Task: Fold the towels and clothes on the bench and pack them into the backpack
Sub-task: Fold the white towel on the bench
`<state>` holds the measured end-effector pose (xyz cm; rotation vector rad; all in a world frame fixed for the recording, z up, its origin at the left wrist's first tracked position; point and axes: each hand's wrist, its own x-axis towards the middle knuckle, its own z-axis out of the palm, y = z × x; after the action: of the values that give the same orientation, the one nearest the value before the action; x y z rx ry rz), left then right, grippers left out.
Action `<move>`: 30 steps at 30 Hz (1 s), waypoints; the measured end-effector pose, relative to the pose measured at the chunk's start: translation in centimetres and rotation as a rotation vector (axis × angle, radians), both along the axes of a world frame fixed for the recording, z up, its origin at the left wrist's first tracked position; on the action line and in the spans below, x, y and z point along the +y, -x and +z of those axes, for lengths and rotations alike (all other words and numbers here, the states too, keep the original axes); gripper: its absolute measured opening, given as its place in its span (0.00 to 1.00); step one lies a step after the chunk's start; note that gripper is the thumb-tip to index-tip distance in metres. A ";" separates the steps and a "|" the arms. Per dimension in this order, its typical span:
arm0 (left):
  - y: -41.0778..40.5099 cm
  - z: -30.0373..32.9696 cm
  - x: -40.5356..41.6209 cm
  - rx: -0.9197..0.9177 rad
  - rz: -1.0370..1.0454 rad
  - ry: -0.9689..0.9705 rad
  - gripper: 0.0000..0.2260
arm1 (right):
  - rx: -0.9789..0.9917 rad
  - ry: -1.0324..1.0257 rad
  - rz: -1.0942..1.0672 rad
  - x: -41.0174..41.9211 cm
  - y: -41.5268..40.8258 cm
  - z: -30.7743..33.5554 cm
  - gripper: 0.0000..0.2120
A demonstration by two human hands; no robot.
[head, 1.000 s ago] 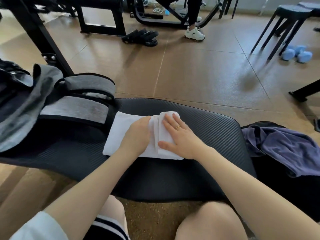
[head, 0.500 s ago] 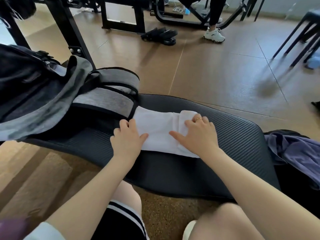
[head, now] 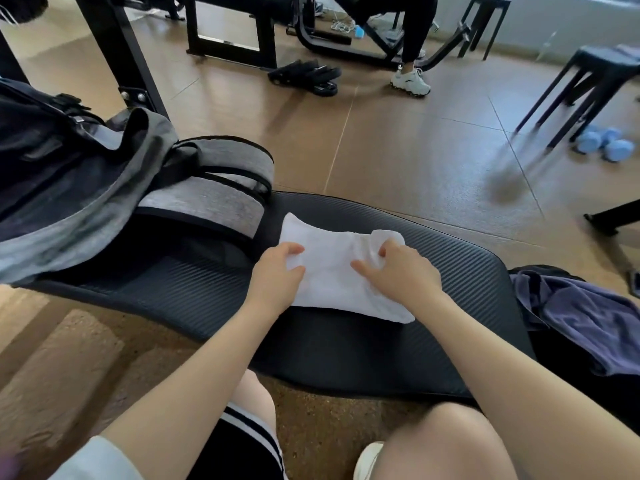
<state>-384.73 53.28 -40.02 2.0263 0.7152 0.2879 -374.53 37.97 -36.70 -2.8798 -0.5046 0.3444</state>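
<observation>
The white towel (head: 332,275) lies partly folded on the black ribbed worktop (head: 433,258), just right of the grey backpack (head: 114,188). The left hand (head: 275,278) rests on its left edge with fingers curled loosely, thumb on the cloth; the right hand (head: 401,271) has its fingers (head: 384,252) pinching the rolled right end. To fold well, keep the left edge pinned and bring the right end over squarely — edges matched, then pressed flat. A purple garment (head: 581,313) waits at the right. No readable writing or brand shows.
</observation>
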 end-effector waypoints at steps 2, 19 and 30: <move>0.0 0.0 -0.1 -0.037 -0.022 -0.017 0.17 | -0.006 0.130 0.037 0.4 0.6 -0.1 0.36; -0.7 -0.3 -0.7 -0.015 0.030 0.090 0.22 | -0.004 -0.064 0.260 2.1 0.6 -0.7 0.12; -1.5 0.1 -1.2 -0.144 0.209 0.425 0.40 | 0.075 0.017 0.549 -3.0 -2.5 -3.7 0.41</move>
<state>-383.21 52.08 -39.93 1.5174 0.8217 0.3650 -372.03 34.93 -40.36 -2.6811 -1.2805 0.5324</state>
